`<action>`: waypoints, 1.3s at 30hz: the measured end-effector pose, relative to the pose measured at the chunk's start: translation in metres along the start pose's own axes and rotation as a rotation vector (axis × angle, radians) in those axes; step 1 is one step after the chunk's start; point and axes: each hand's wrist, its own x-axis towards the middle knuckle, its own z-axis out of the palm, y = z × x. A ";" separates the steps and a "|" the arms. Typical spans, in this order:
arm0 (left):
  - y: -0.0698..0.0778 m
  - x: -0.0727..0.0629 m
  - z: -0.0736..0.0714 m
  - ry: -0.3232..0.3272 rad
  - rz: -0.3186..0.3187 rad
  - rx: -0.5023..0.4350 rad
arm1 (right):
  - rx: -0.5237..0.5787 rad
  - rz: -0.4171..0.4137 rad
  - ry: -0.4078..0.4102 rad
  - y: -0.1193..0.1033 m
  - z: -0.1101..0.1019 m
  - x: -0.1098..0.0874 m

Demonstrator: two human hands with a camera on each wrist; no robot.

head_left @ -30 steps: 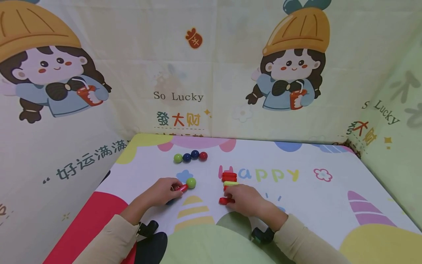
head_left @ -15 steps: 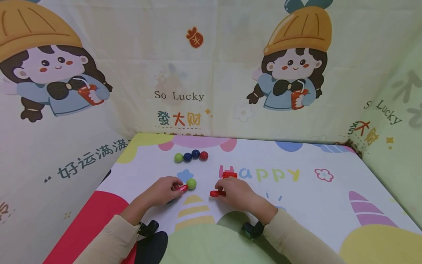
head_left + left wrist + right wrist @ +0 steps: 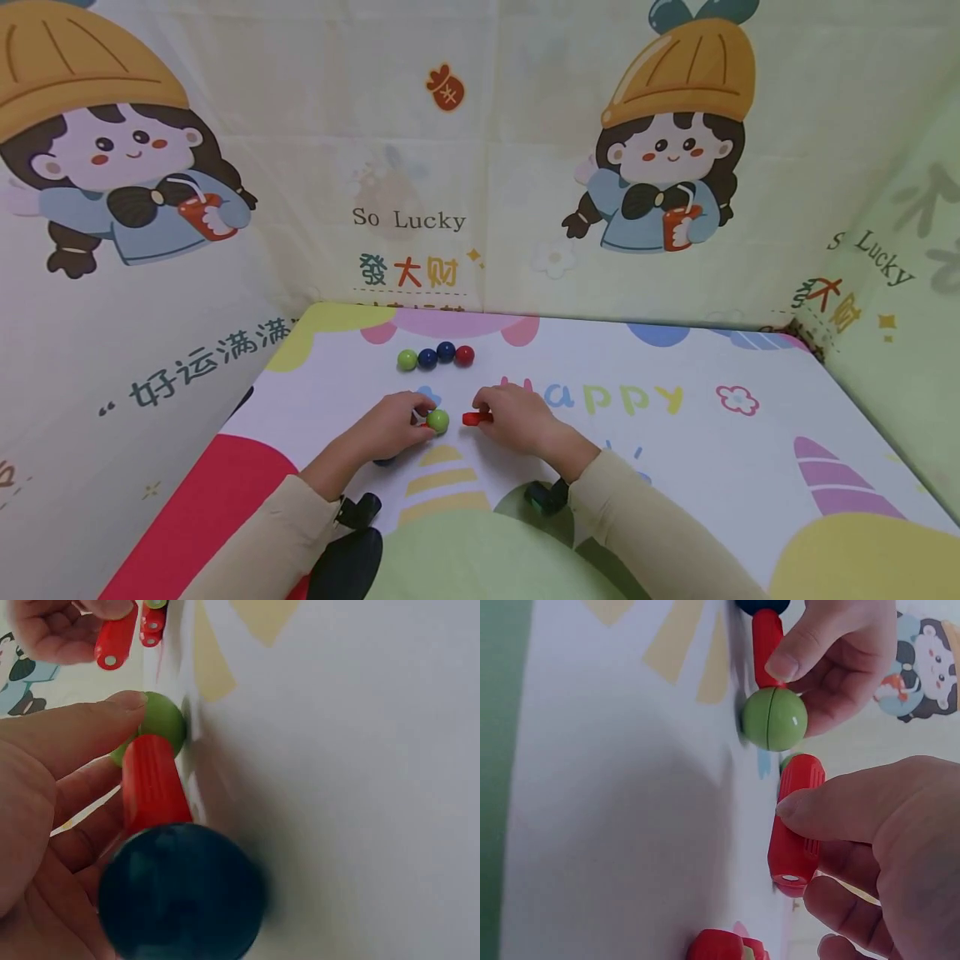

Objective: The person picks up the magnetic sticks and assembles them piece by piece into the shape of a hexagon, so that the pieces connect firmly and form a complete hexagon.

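My left hand [image 3: 393, 425] pinches a red magnetic rod [image 3: 154, 780] close to its joint with a light green ball [image 3: 438, 421]. At the rod's other end sits a dark blue ball [image 3: 184, 892], nearest the left wrist camera. This joined piece lies low along the tabletop. Between thumb and fingers, my right hand [image 3: 517, 421] holds a second red magnetic rod [image 3: 797, 825], with a silver disc showing at its end. That rod points at the green ball, and a small gap separates them.
Toward the back of the table lies a row of balls: green [image 3: 407, 360], two dark blue [image 3: 427, 359] and red [image 3: 465, 356]. More rods, red and green [image 3: 712, 946], lie beside my right hand, hidden by it in the head view. A patterned cloth wall [image 3: 517, 275] stands behind.
My right hand has picked up a red rod near the rod pile and carried it left toward the green ball. My left hand has shifted slightly forward and right, nearer the green ball.
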 end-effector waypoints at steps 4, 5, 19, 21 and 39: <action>0.001 0.002 0.003 0.011 -0.004 -0.003 | -0.001 0.021 -0.023 0.000 0.003 0.006; 0.001 0.002 0.003 0.017 -0.003 0.003 | -0.002 0.028 -0.027 0.000 0.003 0.007; -0.002 0.006 0.007 0.036 -0.020 0.025 | -0.024 0.053 -0.102 -0.004 0.000 0.023; -0.003 0.007 0.007 0.036 -0.017 0.020 | -0.027 0.056 -0.105 -0.004 0.000 0.026; -0.003 0.004 0.006 0.037 -0.010 0.002 | 0.008 0.089 -0.156 -0.003 0.006 0.033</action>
